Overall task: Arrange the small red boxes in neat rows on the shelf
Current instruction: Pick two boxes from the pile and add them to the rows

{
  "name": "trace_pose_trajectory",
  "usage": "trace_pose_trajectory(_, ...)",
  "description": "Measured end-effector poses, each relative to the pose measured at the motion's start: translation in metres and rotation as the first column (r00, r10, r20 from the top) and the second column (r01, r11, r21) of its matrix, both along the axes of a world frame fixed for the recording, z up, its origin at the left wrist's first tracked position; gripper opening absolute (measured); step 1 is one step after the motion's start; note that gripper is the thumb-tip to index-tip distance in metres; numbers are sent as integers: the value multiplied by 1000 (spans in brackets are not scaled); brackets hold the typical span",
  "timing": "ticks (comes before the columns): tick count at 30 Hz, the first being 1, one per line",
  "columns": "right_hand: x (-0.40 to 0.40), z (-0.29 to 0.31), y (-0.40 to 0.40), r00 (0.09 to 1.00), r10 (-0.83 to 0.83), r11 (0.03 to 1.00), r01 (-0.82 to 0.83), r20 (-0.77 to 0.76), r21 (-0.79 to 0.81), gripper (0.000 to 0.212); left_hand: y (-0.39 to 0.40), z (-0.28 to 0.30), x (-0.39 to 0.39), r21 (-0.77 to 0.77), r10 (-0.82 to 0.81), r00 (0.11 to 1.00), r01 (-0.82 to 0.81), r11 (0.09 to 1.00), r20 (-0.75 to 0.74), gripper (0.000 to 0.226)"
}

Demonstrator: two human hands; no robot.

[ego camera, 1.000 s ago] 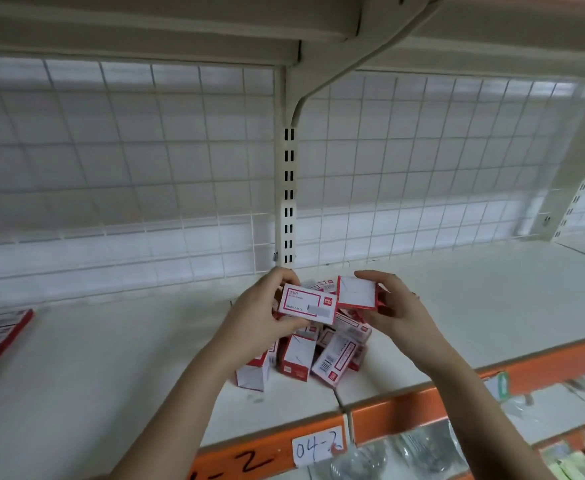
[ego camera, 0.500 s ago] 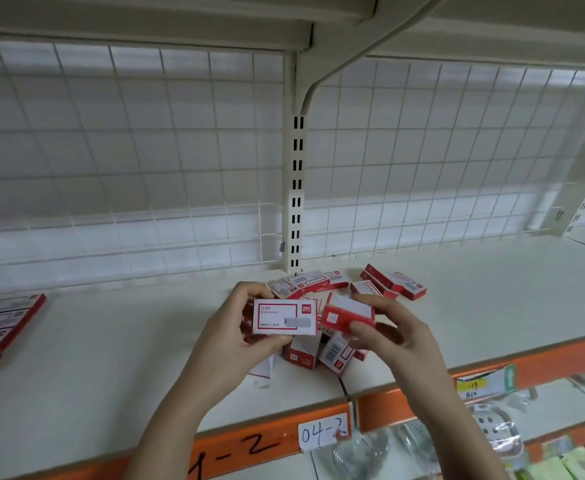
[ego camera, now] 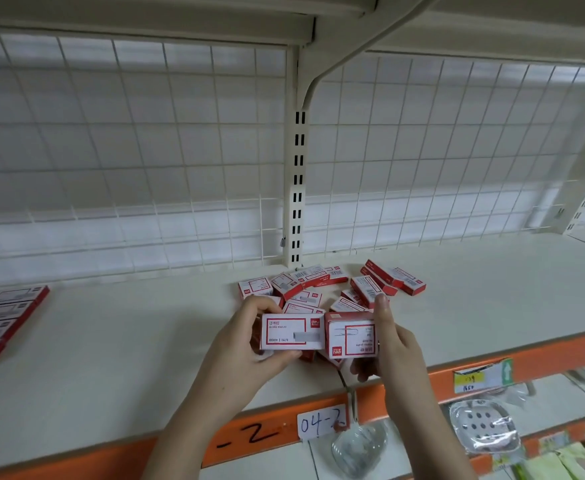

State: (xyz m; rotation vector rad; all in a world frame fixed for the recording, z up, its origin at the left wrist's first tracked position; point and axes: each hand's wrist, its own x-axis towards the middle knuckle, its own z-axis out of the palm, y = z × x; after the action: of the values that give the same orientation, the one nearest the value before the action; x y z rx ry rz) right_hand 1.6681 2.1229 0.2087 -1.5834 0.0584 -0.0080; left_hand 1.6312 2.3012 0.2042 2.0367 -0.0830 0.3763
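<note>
My left hand [ego camera: 239,351] grips a small red and white box [ego camera: 292,331] with its printed face toward me. My right hand [ego camera: 395,344] holds a second small box [ego camera: 351,336], turned sideways, its edge touching the first box. Both boxes are held just above the cream shelf [ego camera: 111,348], near its front. Behind them lies a loose pile of several small red boxes [ego camera: 322,285] at the foot of the upright post. The hands hide part of the pile. At the far left, a flat row of the same boxes [ego camera: 3,317] lies on the shelf.
A white wire grid [ego camera: 145,150] backs the shelf, with a slotted upright post [ego camera: 298,188] in the middle. The orange front rail [ego camera: 405,386] carries a handwritten label [ego camera: 322,422] and a price tag [ego camera: 481,375]. Packaged goods [ego camera: 481,424] sit on the shelf below.
Both hands have come toward me, away from the pile. The right hand has turned its box face up and brought it against the left hand's box. The view has tilted, showing more of the pile.
</note>
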Motion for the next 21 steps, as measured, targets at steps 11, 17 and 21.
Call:
trace_pose_trajectory(11,-1,-3,-4,989,147,983,-143,22,-115,71,5,-7,2,-7,-5,999,5,1000,-41,45)
trace_pose_trajectory(17,0,-2,-8,975,207,969,-194,78,-152,61,8,-8,1,-16,-23,999,22,1000,-42,46)
trace_pose_trajectory(21,8,-7,-7,956,285,955,-277,74,-103,70,7,-8,2,-42,-21,999,19,999,-35,45)
